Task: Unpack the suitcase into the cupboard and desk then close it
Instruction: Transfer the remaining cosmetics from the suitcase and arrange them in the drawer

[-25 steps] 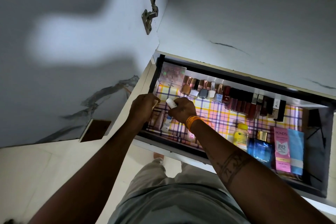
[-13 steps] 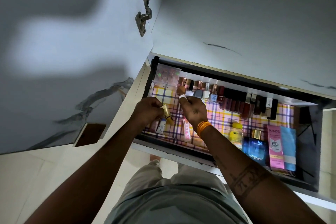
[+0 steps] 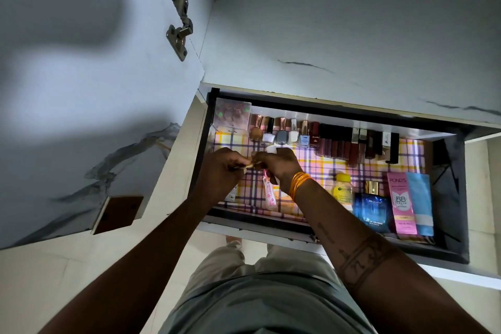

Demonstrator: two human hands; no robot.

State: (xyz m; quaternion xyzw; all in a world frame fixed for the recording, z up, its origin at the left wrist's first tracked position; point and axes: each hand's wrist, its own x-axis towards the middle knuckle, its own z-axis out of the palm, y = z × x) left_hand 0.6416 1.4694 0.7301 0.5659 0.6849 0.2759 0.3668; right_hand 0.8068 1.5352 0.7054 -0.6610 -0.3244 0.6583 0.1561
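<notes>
Marble-patterned cupboard panels frame an open drawer (image 3: 208,144) of cosmetics; over its left end I see my left grip (image 3: 217,171) pinching a small gold item (image 3: 249,165), my right grip (image 3: 276,165) clasping a white-capped tube (image 3: 272,148).

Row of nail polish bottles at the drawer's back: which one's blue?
The light blue nail polish bottle, last on the right before the dark lipstick tubes. Its neighbours are white, grey and rose-gold.

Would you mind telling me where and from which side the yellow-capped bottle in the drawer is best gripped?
Grip the yellow-capped bottle around its body just below the cap, fingers coming down from above. It looks upright with bare liner behind and to its left, while the blue box crowds its right side, so a top-down pinch front to back probably fits best.
</notes>
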